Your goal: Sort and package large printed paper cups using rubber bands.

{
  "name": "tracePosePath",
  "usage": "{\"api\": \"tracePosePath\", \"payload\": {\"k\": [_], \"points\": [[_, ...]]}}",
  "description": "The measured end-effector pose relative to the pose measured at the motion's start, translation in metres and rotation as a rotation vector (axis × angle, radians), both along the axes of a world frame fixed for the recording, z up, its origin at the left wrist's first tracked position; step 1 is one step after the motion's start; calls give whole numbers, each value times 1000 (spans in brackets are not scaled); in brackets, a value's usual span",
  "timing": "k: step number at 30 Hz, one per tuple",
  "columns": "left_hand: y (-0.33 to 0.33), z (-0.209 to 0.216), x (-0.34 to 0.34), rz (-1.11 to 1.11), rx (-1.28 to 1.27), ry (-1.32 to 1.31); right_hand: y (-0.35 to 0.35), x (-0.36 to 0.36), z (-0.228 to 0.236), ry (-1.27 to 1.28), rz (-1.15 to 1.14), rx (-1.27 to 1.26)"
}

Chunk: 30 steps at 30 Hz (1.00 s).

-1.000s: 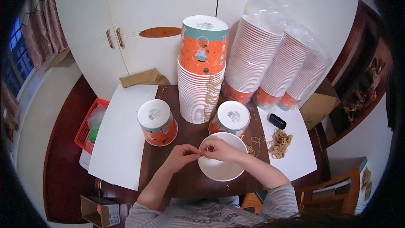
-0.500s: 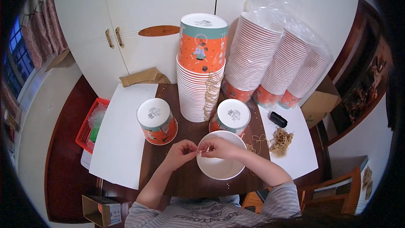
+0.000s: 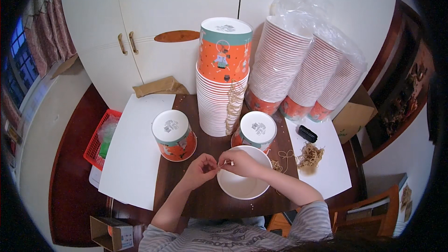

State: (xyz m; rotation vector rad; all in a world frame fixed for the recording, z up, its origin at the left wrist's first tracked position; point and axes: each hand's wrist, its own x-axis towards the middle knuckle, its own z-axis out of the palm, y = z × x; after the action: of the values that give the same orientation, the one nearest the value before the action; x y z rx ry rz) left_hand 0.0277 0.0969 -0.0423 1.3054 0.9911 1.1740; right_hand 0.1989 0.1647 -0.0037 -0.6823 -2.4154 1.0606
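Note:
My left hand [image 3: 200, 171] is closed, its thumb and fingers pinched at the left rim of an open white paper bucket [image 3: 245, 187]. Reaching over that bucket, my right hand [image 3: 239, 162] is closed too, its fingertips meeting those of the left. Something thin and pale shows between the fingertips, and a small white bit shows at the right fingers; what they are is too small to tell. Tan cord [image 3: 286, 155] lies on the table just right of the bucket. Upside-down orange printed buckets stand beyond my hands, one on the left [image 3: 173, 135] and one on the right [image 3: 257, 130].
A tall stack of nested buckets [image 3: 217, 105], hung with looped cord [image 3: 234, 107], stands mid-table. Plastic-wrapped bucket stacks [image 3: 284, 60] lean at back right. A cord bundle [image 3: 311, 157] and a black object [image 3: 307, 133] lie on the right white leaf. A red basket [image 3: 95, 142] sits left.
My right hand has shifted slightly at the rim, and a small white bit now shows by its fingers. My left hand stays nearly where it was.

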Motion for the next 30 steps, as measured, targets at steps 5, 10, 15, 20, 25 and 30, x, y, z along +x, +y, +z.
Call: {"api": "tracePosePath", "payload": {"k": [5, 10, 15, 20, 25, 30], "points": [[-2, 4, -2, 20, 27, 66, -3, -1, -2, -36, -32, 30], [-3, 5, -1, 29, 41, 57, -7, 1, -2, -45, -15, 65], [-3, 4, -1, 87, 44, 136, -12, 2, 3, -85, -34, 116], [-4, 5, 1, 134, 79, 229, -14, 1, 2, -148, -36, 242], [-6, 6, 3, 181, 96, 293, -14, 0, 2, -92, -27, 223], [-9, 7, 7, 224, 101, 305, -8, 0, -5, -19, -16, 120]]}}
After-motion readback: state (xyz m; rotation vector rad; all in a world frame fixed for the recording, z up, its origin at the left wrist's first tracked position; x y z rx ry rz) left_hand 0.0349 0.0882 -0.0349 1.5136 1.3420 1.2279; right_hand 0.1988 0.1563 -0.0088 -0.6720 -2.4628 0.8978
